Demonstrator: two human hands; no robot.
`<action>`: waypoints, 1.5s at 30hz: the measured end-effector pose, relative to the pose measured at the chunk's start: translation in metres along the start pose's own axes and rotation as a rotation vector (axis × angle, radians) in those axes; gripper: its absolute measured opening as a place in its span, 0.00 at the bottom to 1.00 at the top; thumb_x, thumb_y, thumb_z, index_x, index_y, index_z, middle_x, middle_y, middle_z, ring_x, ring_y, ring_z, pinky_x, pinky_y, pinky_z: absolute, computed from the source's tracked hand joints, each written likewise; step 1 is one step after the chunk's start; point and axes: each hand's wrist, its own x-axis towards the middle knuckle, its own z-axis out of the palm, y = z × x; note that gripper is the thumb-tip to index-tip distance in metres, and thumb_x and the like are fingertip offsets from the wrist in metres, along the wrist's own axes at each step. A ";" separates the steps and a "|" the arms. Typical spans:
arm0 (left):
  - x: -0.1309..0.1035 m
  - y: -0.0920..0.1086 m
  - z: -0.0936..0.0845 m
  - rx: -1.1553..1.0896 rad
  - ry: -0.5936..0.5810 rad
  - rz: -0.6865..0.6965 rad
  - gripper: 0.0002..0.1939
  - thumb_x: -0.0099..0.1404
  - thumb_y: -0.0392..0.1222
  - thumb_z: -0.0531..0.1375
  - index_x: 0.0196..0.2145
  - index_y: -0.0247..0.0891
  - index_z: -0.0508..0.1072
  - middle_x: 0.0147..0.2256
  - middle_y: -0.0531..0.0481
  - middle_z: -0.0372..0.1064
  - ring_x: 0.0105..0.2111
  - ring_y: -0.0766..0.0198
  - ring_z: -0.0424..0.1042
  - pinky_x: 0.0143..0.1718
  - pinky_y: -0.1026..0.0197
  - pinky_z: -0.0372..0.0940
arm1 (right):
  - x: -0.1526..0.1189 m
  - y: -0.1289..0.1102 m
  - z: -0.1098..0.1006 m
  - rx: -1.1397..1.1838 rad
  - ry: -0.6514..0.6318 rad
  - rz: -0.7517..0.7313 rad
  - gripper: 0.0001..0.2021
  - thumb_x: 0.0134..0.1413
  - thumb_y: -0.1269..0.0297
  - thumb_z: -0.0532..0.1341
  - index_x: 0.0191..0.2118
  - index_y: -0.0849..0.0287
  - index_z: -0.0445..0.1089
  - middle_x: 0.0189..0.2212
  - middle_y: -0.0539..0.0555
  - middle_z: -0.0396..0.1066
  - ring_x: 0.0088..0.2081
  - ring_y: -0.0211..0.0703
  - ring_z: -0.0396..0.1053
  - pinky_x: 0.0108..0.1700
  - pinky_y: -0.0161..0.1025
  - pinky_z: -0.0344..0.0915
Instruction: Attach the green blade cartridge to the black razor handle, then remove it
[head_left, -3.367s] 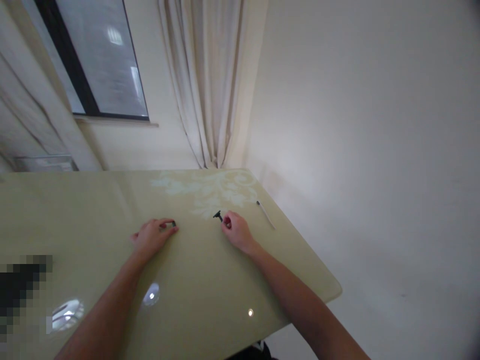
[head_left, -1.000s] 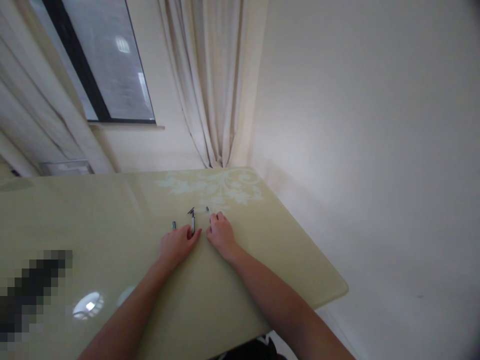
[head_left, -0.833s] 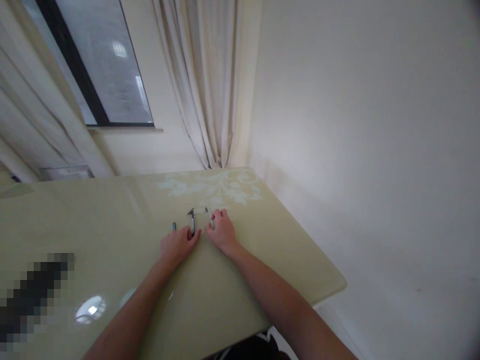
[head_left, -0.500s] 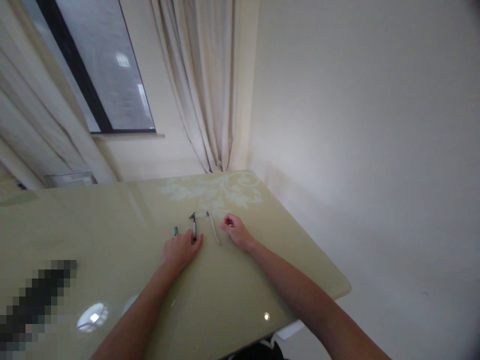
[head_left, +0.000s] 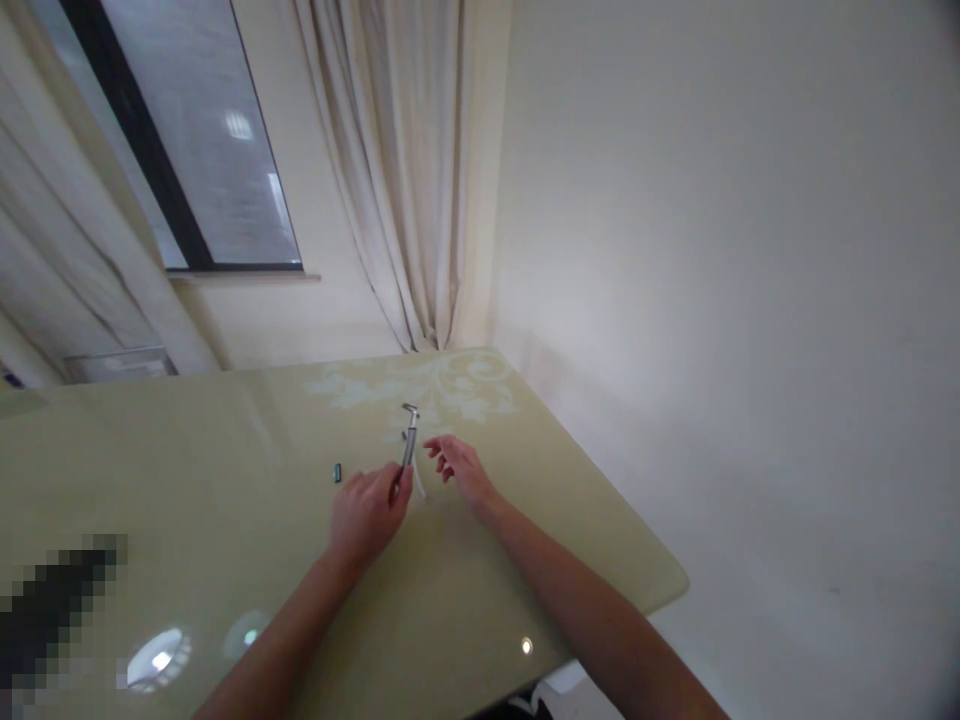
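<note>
A slim razor [head_left: 410, 440] with a grey-silver handle stands tilted in the left hand [head_left: 373, 508], its narrow angled head pointing away from the person, toward the far edge of the table [head_left: 442, 610]. The left hand is closed around the lower end of the handle, thumb on the right side, the back of the hand facing up; whether the razor touches the tabletop cannot be told. Just behind the razor, partly covered by it, a thin white toothbrush [head_left: 419, 482] lies on the table, its small dark head showing to the left of the razor's handle and its white end reaching toward the person. The right hand [head_left: 459, 468] is just beside the razor and the toothbrush, on their right, its fingers loosely parted and curved toward them. To the left of the razor, beyond the knuckles of the left hand and apart from them, a small dark block with a teal face [head_left: 337, 473] lies on the table. The tabletop is glossy and pale yellow-green, with a white floral pattern [head_left: 427, 385] near its far right corner and bright light reflections toward the person. Behind it hang a cream curtain [head_left: 390, 150] and a dark-framed window [head_left: 202, 130]
</note>
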 end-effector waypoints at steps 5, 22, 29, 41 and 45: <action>-0.006 0.012 0.010 -0.220 -0.030 0.214 0.22 0.76 0.54 0.49 0.33 0.41 0.76 0.31 0.43 0.77 0.33 0.55 0.74 0.41 0.55 0.62 | -0.004 -0.014 0.001 0.178 -0.039 -0.026 0.26 0.57 0.36 0.64 0.36 0.59 0.70 0.32 0.53 0.71 0.34 0.41 0.69 0.38 0.38 0.66; 0.009 -0.023 -0.011 -1.008 -0.141 0.153 0.25 0.63 0.54 0.68 0.55 0.43 0.78 0.43 0.45 0.76 0.39 0.59 0.70 0.43 0.57 0.66 | -0.023 -0.039 -0.012 -0.057 -0.568 0.054 0.25 0.66 0.43 0.57 0.34 0.63 0.76 0.19 0.43 0.51 0.22 0.34 0.47 0.27 0.36 0.45; 0.010 -0.025 -0.006 -0.968 -0.148 0.169 0.23 0.61 0.53 0.70 0.52 0.43 0.81 0.42 0.46 0.75 0.39 0.59 0.70 0.44 0.57 0.66 | -0.023 -0.038 -0.016 -0.091 -0.561 0.074 0.24 0.64 0.44 0.58 0.31 0.63 0.75 0.18 0.43 0.51 0.22 0.34 0.47 0.27 0.36 0.44; 0.009 -0.024 -0.003 -1.047 -0.150 0.152 0.21 0.60 0.50 0.71 0.50 0.42 0.81 0.37 0.48 0.71 0.35 0.61 0.69 0.40 0.58 0.65 | -0.021 -0.036 -0.017 -0.132 -0.532 0.055 0.24 0.64 0.45 0.59 0.28 0.62 0.73 0.18 0.44 0.53 0.22 0.34 0.48 0.28 0.36 0.45; 0.008 -0.029 -0.003 -1.163 -0.180 0.077 0.23 0.59 0.50 0.71 0.50 0.42 0.80 0.38 0.48 0.72 0.36 0.62 0.69 0.39 0.60 0.66 | -0.021 -0.037 -0.017 -0.094 -0.538 0.076 0.24 0.64 0.45 0.59 0.31 0.63 0.75 0.17 0.43 0.51 0.21 0.33 0.47 0.27 0.36 0.44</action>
